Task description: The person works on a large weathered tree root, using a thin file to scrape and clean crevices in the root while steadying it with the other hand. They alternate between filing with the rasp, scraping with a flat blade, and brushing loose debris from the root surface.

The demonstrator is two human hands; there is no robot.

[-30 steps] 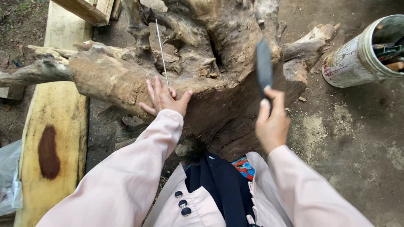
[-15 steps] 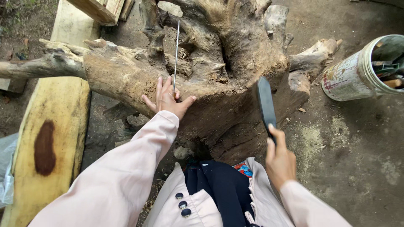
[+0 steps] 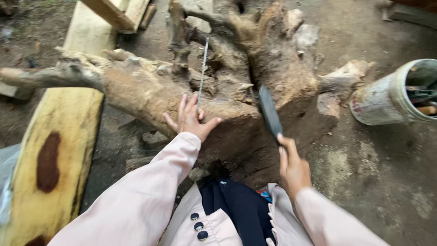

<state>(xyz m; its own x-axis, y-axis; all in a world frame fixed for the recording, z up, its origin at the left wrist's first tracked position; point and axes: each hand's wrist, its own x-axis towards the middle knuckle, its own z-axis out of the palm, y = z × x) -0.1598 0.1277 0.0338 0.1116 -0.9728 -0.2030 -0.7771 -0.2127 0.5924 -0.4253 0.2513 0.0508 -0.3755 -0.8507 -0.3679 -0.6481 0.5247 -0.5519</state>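
Spreading your left hand open on the stump steadies the thin rod between its fingers; your right hand grips a dark blade raised beside it.

The gnarled tree stump is mottled reddish brown and tan, darkest in its hollows, paler grey on the root stubs. A thin steel rod standing on it is silvery grey. The flat tool blade is dark blue-grey. The sawn plank is yellow with a dark brown oval heart stain. The plastic bucket is dirty white with red smudges. The sleeves are pale pink, over a navy garment with dark buttons.
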